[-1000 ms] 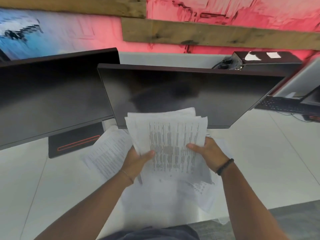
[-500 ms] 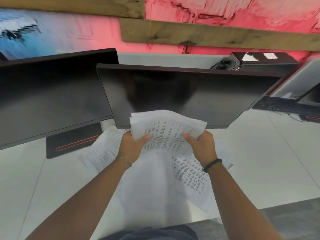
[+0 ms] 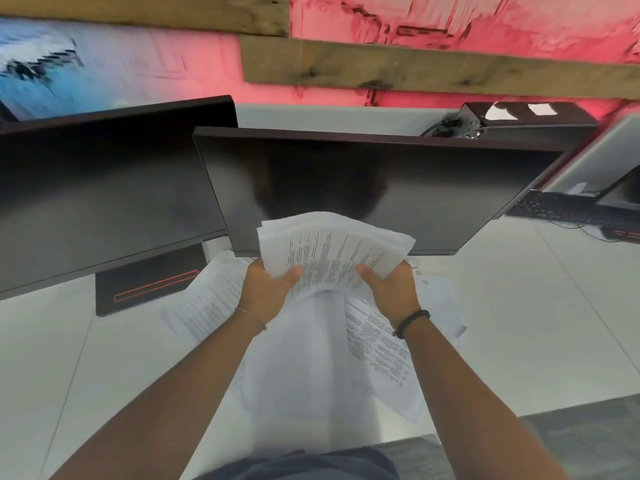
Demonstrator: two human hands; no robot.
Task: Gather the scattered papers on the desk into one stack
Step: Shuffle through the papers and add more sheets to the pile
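I hold a bundle of printed papers [image 3: 332,251] between both hands, its top tipped away from me toward the front monitor. My left hand [image 3: 265,289] grips its left edge, thumb on top. My right hand [image 3: 391,289] grips the right edge the same way. Below the bundle more loose sheets [image 3: 377,351] lie spread on the white desk [image 3: 519,323], one sticking out to the left [image 3: 207,303] and one to the right [image 3: 440,306]. The sheets' edges in the bundle are uneven and fanned.
Two dark monitors stand close behind the papers, one in front [image 3: 363,188] and one at the left [image 3: 104,188] with its base [image 3: 149,285] on the desk. A keyboard [image 3: 561,209] lies far right. The desk's front edge runs near my body.
The bundle has tilted forward and moved away from me, from upright and facing me to leaning toward the monitor. Both hands moved forward with it and kept their grip.
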